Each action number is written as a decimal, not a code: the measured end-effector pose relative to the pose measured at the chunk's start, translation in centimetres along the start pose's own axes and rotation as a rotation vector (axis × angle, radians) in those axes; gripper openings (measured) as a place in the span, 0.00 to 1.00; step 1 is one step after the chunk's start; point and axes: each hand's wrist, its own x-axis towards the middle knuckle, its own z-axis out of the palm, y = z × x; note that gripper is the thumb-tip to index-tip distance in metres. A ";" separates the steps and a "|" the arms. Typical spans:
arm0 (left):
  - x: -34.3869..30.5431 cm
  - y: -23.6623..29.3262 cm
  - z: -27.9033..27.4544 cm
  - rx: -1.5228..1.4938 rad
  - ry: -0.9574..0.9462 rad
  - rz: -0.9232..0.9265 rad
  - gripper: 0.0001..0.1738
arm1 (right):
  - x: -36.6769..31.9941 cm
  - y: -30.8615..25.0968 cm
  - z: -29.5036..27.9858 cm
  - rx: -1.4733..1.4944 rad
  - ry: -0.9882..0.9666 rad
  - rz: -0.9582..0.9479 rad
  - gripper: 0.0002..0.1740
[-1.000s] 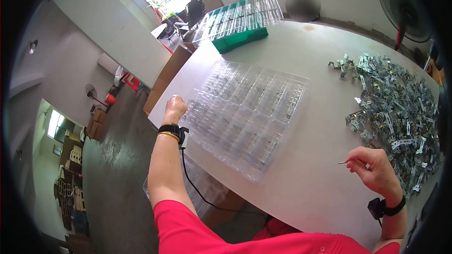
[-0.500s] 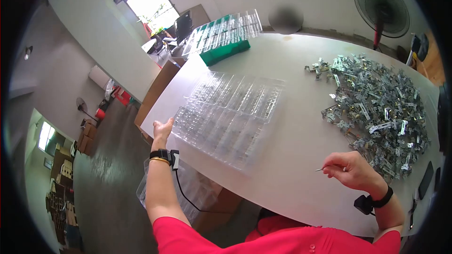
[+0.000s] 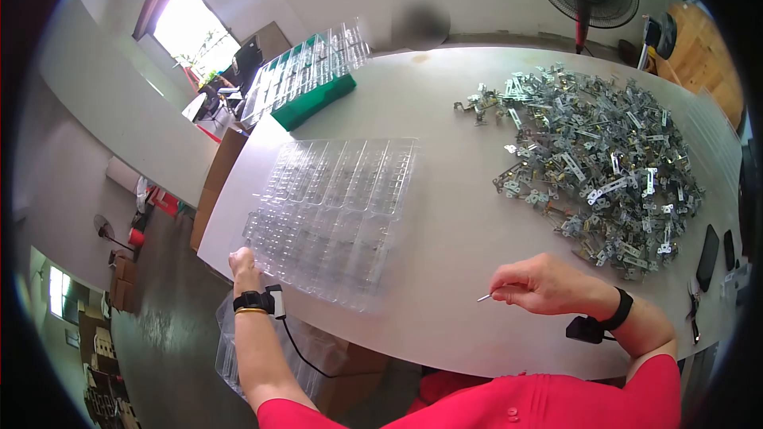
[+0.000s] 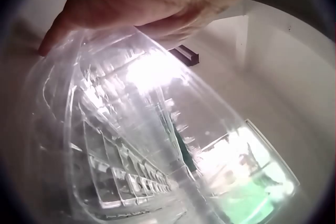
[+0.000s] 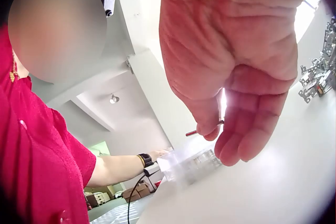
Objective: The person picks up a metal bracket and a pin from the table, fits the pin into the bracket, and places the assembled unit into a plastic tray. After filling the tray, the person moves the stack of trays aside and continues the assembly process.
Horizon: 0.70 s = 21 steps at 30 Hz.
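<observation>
My left hand (image 3: 242, 260) grips the near left corner of a clear plastic compartment tray (image 3: 338, 210) lying on the white table. In the left wrist view, the hand (image 4: 152, 3) spans the edge of the clear tray (image 4: 118, 134), with the ends of most fingers hidden behind the plastic. Over the front of the table, my right hand (image 3: 544, 284) pinches a thin metal pin (image 3: 484, 298) that sticks out past the fingertips. Seen from the right wrist, the pin (image 5: 191, 133) sits between thumb and forefinger, while the other fingers are bent.
A heap of small metal brackets (image 3: 596, 167) covers the right side. At the back left, a green box (image 3: 314, 103) bears more clear trays (image 3: 298, 63). Pliers (image 3: 694, 314) and a dark phone-like slab (image 3: 706, 258) lie at the right edge. More clear plastic (image 3: 226, 342) shows below the table.
The head view has swung to the right. My left hand has slid toward the tray's near corner, its fingers now closer together. The right hand keeps the pin, moving slightly away from the heap.
</observation>
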 end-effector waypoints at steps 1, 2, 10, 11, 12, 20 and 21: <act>0.1 -0.8 -0.5 0.296 -0.097 0.209 0.10 | 0.0 0.1 -0.1 -0.009 -0.014 0.000 0.07; 0.2 -1.6 -1.1 0.592 -0.191 0.420 0.10 | -0.1 0.2 -0.1 -0.007 -0.008 0.005 0.07; 2.1 -2.1 -1.5 -0.103 -0.136 0.429 0.07 | -0.4 1.3 0.1 -0.068 -0.029 -0.040 0.07; 2.1 -0.8 -1.1 -0.459 -0.183 -0.097 0.03 | -0.5 1.3 0.1 -0.067 -0.023 -0.034 0.07; 3.3 -2.4 -0.8 -0.458 -0.191 -0.096 0.03 | -0.6 1.3 0.0 -0.046 -0.025 -0.026 0.07; 7.3 -3.8 -0.7 -0.511 -0.015 -0.279 0.10 | -1.2 1.5 0.0 -0.026 -0.007 -0.032 0.07; 7.9 -4.4 -0.6 -0.509 -0.017 -0.278 0.10 | -1.3 1.4 0.0 -0.018 -0.011 -0.025 0.07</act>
